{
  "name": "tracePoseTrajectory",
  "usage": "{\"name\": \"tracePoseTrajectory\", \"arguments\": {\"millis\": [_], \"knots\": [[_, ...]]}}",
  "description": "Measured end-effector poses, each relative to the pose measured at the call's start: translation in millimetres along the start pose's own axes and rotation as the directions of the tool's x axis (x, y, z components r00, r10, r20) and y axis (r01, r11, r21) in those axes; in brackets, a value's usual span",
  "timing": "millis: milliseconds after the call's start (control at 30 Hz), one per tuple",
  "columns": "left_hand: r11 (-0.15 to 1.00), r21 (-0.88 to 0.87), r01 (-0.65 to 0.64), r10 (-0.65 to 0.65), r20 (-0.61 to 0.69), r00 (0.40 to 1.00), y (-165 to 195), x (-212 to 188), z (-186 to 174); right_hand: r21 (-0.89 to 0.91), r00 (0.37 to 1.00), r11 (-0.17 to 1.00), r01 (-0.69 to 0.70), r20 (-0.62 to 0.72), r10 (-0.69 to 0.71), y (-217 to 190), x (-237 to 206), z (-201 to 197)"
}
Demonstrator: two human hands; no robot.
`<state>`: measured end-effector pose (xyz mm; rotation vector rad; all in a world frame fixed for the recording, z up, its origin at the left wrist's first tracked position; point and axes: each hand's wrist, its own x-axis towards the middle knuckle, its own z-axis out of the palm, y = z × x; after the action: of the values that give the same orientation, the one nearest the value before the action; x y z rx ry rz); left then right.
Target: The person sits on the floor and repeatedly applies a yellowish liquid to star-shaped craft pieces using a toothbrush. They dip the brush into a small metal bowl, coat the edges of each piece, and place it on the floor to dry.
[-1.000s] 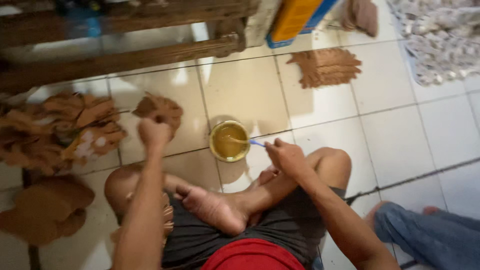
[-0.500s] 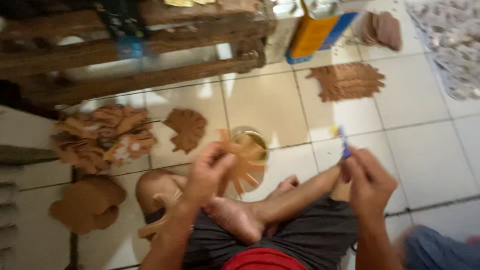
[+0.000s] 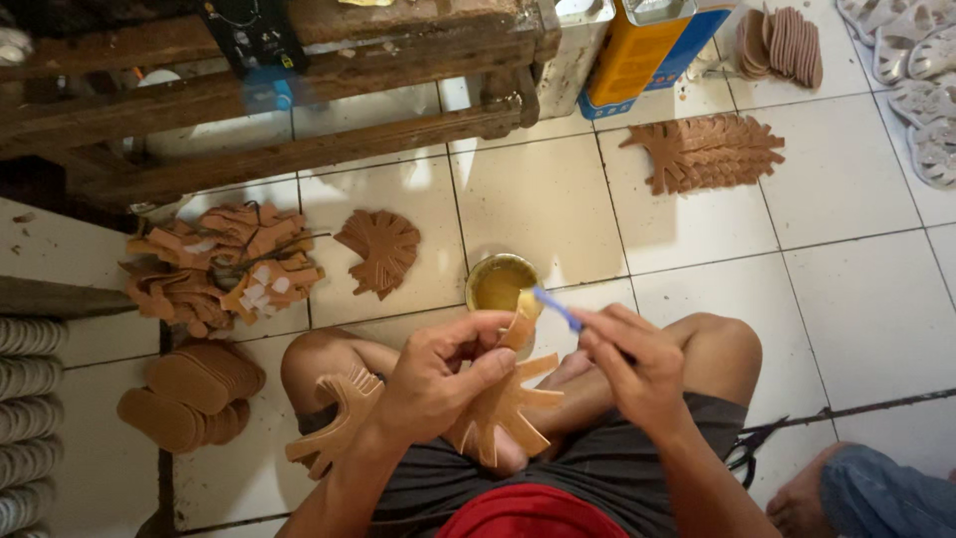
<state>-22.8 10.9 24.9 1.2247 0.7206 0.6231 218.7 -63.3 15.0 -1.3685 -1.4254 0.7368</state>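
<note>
I sit cross-legged on a white tiled floor. My left hand (image 3: 438, 374) grips a tan leather piece (image 3: 503, 403) cut into several splayed strips, held over my lap. My right hand (image 3: 632, 364) holds a small blue-handled brush (image 3: 554, 308) whose tip touches one raised strip of that piece. A small round tin of yellowish glue (image 3: 501, 282) stands on the floor just beyond my hands. Another tan cut piece (image 3: 334, 428) rests against my left knee.
Piles of tan cut leather pieces lie at left (image 3: 219, 264), centre (image 3: 380, 249) and upper right (image 3: 709, 151). Stacked oval soles (image 3: 189, 399) sit lower left. A wooden bench (image 3: 269, 90) and metal cans (image 3: 637, 50) stand ahead. Scissors (image 3: 752, 448) lie by my right thigh. Another person's leg (image 3: 866, 488) is lower right.
My left hand picked up a tan cut piece from the floor and brought it over my lap. My right hand swung the brush from the glue tin out right, then onto the piece.
</note>
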Motion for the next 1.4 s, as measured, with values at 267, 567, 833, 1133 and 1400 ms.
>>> {"name": "tracePoseTrajectory", "arguments": {"millis": [267,567,833,1133,1400], "knots": [[0.981,-0.165,-0.101,0.104,0.008,0.995,-10,4,-3,-0.043,0.999,0.999,0.018,-0.029,-0.019,3,-7,-4],[0.995,-0.061,-0.077,0.077,0.0,0.997,-2,1,6,-0.104,0.989,0.993,-0.062,-0.14,0.047,7,-1,-11],[0.966,-0.255,0.03,-0.021,0.038,0.999,0,1,-6,0.425,0.822,0.902,-0.081,-0.483,0.301,17,-2,-29],[0.976,-0.196,0.098,-0.097,0.012,0.995,2,-1,-4,-0.053,0.999,0.998,0.028,-0.032,-0.03,-3,-11,-11],[0.952,-0.304,0.032,-0.042,-0.027,0.999,-2,-7,2,-0.015,0.999,0.999,0.037,0.013,-0.037,-1,-17,-2]]}}
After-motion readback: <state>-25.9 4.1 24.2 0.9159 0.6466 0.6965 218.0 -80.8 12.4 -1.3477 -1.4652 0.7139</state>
